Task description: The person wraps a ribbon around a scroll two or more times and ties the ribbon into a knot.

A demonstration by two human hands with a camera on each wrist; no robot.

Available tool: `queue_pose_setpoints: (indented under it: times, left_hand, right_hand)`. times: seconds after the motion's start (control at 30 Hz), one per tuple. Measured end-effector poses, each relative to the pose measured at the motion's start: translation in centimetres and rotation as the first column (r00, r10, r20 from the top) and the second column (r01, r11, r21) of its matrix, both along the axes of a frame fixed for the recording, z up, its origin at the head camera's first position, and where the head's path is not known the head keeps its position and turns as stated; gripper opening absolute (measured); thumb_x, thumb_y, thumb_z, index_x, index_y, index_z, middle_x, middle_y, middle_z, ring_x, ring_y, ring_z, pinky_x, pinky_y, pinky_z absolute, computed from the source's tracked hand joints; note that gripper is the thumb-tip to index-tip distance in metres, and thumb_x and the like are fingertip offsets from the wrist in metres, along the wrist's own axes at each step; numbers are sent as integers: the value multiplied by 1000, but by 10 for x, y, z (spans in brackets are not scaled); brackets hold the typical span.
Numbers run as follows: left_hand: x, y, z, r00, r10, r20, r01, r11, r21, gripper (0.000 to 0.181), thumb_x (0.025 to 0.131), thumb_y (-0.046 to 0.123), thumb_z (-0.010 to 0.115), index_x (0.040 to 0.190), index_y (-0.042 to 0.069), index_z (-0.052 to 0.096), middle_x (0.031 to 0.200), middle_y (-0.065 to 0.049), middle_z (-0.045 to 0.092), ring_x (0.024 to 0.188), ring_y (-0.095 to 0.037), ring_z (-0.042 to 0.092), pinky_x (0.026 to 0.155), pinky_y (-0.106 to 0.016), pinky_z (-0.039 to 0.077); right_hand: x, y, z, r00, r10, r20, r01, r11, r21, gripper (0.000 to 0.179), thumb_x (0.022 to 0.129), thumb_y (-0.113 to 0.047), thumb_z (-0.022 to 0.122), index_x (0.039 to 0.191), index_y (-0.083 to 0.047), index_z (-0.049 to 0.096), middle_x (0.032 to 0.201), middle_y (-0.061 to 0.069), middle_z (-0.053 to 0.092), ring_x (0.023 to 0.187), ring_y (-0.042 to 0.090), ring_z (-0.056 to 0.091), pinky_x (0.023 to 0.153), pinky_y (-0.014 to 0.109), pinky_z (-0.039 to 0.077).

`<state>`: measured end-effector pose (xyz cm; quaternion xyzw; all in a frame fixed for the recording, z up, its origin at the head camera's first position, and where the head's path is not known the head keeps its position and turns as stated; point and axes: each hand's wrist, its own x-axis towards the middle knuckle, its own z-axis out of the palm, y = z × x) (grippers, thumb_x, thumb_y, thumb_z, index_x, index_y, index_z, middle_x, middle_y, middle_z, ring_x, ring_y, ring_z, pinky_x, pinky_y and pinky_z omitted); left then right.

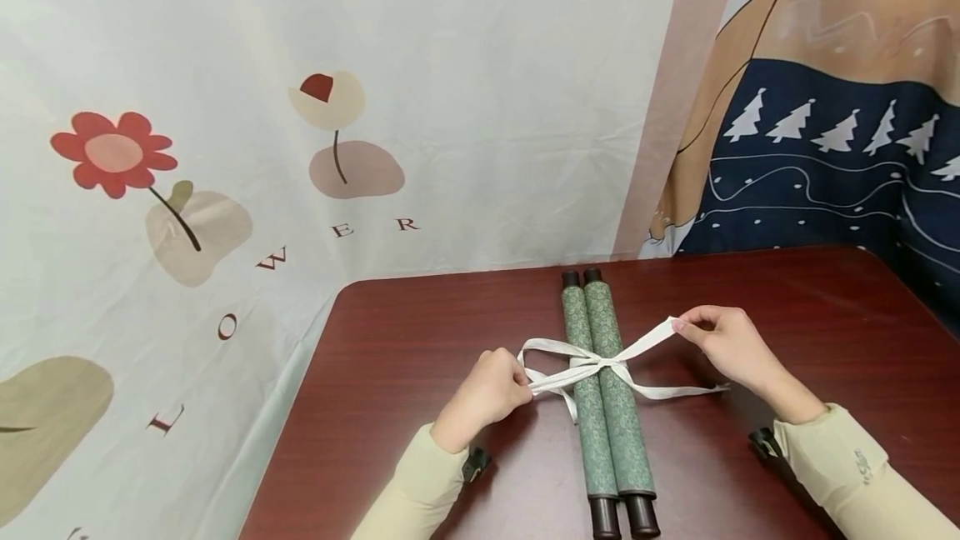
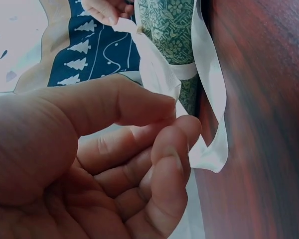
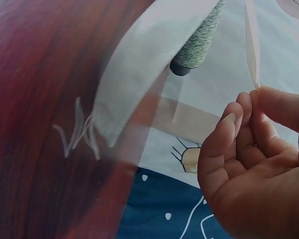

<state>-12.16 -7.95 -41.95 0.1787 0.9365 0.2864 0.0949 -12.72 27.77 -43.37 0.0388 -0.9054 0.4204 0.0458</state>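
Two rolled scrolls, a left one (image 1: pixel 596 440) and a right one (image 1: pixel 628 440), lie side by side on the table, green-patterned with dark end knobs. White ribbon (image 1: pixel 647 342) wraps round their middle and crosses in a knot (image 1: pixel 602 363) on top. To the left of the scrolls, my left hand (image 1: pixel 491 390) pinches ribbon between thumb and fingers. My right hand (image 1: pixel 731 344), on the other side, pinches a raised strand at its fingertips, drawn up from the knot. In the right wrist view a loose ribbon tail (image 3: pixel 134 64) ends in frayed threads near the tabletop.
The reddish-brown table (image 1: pixel 375 407) has its far edge against a pale curtain (image 1: pixel 487 107) printed with flowers and letters. At the right hangs a dark blue cloth (image 1: pixel 810 182) with white trees. A dark strap (image 1: pixel 476 465) shows at my left cuff.
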Motion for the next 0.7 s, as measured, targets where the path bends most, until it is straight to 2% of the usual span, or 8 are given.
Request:
queue_pose_setpoints:
  times: [0.1, 0.33, 0.57, 0.7]
  left_hand:
    - [0, 2, -1, 1000, -16, -4, 16, 1000, 10, 23, 73, 0, 73, 56, 15, 72, 57, 12, 54, 58, -7, 47, 55, -23, 41]
    - [-1, 2, -3, 999, -38, 21, 38, 999, -9, 21, 74, -1, 72, 60, 14, 73, 60, 12, 56, 59, -8, 49, 56, -24, 43]
    - [-2, 0, -4, 1000, -27, -3, 27, 1000, -10, 17, 72, -1, 68, 65, 13, 75, 67, 4, 63, 62, -9, 50, 59, -25, 45]
    - [-2, 0, -2, 1000, -11, -29, 11, 1000, 10, 18, 75, -1, 68, 63, 13, 73, 62, 6, 59, 59, -9, 47, 57, -25, 43]
  right_hand:
    - [0, 0, 2, 1000, -6, 0, 6, 1000, -10, 20, 101, -16, 70, 104, 2, 78, 96, 15, 76, 72, 16, 51, 58, 30, 39]
    - [0, 1, 1, 999, -16, 41, 18, 998, -57, 24, 102, -18, 69, 108, 3, 76, 81, 10, 68, 64, 13, 47, 51, 29, 39]
    - [1, 4, 0, 999, -14, 38, 16, 998, -68, 22, 101, -17, 70, 109, 4, 75, 81, 8, 68, 69, 16, 56, 53, 28, 44]
    - [3, 8, 0, 1000, -14, 22, 15, 998, -63, 21, 101, -14, 69, 109, 5, 75, 85, 12, 71, 72, 17, 61, 57, 27, 48]
